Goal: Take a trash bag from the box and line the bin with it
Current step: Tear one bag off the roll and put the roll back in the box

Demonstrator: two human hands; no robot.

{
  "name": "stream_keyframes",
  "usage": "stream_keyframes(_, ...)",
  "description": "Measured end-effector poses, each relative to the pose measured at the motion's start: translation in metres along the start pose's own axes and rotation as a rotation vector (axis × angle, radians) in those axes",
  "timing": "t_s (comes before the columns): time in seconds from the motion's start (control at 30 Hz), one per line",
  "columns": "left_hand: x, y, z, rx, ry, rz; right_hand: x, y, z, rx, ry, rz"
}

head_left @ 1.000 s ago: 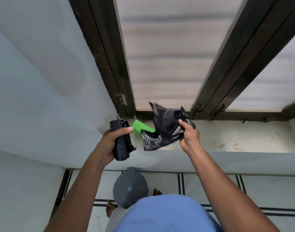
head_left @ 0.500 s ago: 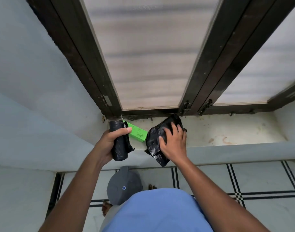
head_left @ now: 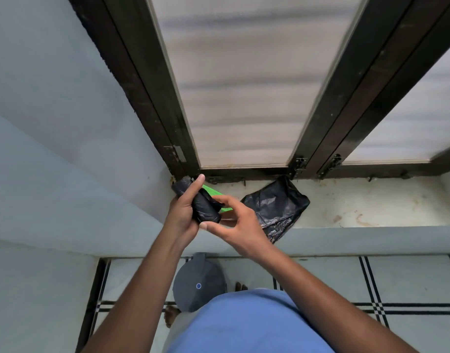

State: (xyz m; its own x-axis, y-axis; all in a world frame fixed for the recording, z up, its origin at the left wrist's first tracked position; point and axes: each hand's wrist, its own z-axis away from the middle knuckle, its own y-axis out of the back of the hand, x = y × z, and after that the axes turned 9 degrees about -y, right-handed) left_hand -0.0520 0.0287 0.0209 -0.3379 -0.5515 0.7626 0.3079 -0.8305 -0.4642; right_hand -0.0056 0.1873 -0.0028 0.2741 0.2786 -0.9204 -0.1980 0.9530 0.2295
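Left hand [head_left: 182, 215] grip wraps bag roll [head_left: 199, 203]; right hand [head_left: 240, 225] seemingly loose.

This looks like a home, probably a plain room by a window. Above the left hand [head_left: 183, 215] rises a dark-framed window [head_left: 244, 85] with frosted panes; right of the right hand [head_left: 240, 224] runs a stained sill [head_left: 371, 207]. Below both hands lie a striped tiled floor [head_left: 410, 284] and a small grey lidded bin [head_left: 199, 282].

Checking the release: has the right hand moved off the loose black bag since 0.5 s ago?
Yes. The right hand has left the loose bag, which lies on the sill, and shifted left, away from the window-frame hinges, to the roll in the left hand.
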Motion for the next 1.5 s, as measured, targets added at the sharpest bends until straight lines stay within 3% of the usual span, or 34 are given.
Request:
stream_keyframes(0.2,0.006,0.015,0.013,0.035,-0.053,0.015,0.003,0.015,-0.009,0.033,-0.004,-0.157)
stream_keyframes(0.4,0.012,0.033,0.026,0.006,-0.161,-0.163,-0.013,0.061,-0.01,-0.147,-0.015,-0.065)
stream_keyframes(0.5,0.026,0.038,0.03,-0.132,-0.376,-0.587,-0.025,0.083,-0.012,-0.239,-0.019,0.05)
stream_keyframes(0.6,0.039,0.029,0.038,-0.505,-0.375,-1.084,-0.036,0.092,-0.014,-0.329,-0.013,0.094)
stream_keyframes(0.67,0.041,0.023,0.038,-0.592,-0.41,-1.234,-0.037,0.092,-0.02,-0.384,-0.026,0.072)
stream_keyframes(0.77,0.038,0.027,0.041,-0.503,-0.508,-1.331,-0.029,0.089,-0.035,-0.429,-0.055,0.012)
stream_keyframes(0.83,0.035,0.039,0.048,-0.381,-0.529,-1.369,-0.024,0.077,-0.047,-0.346,-0.069,0.083)
stream_keyframes(0.93,0.029,0.059,0.058,-0.199,-0.463,-1.452,-0.021,0.043,-0.07,-0.093,-0.021,0.438)
stream_keyframes(1.07,0.026,0.076,0.067,-0.117,-0.396,-1.469,-0.019,-0.011,-0.095,-0.097,0.084,0.893)
stream_keyframes(1.13,0.027,0.08,0.072,-0.08,-0.378,-1.484,-0.013,-0.023,-0.107,-0.083,0.152,0.993)
stream_keyframes(1.2,0.03,0.082,0.078,-0.046,-0.374,-1.5,-0.011,-0.023,-0.109,-0.071,0.189,0.921)
stream_keyframes(1.33,0.044,0.076,0.092,-0.014,-0.411,-1.356,-0.006,-0.012,-0.097,-0.041,0.29,0.535)
stream_keyframes(1.5,0.059,0.047,0.1,0.026,-0.531,-1.198,0.022,-0.012,-0.082,-0.033,0.238,0.396)
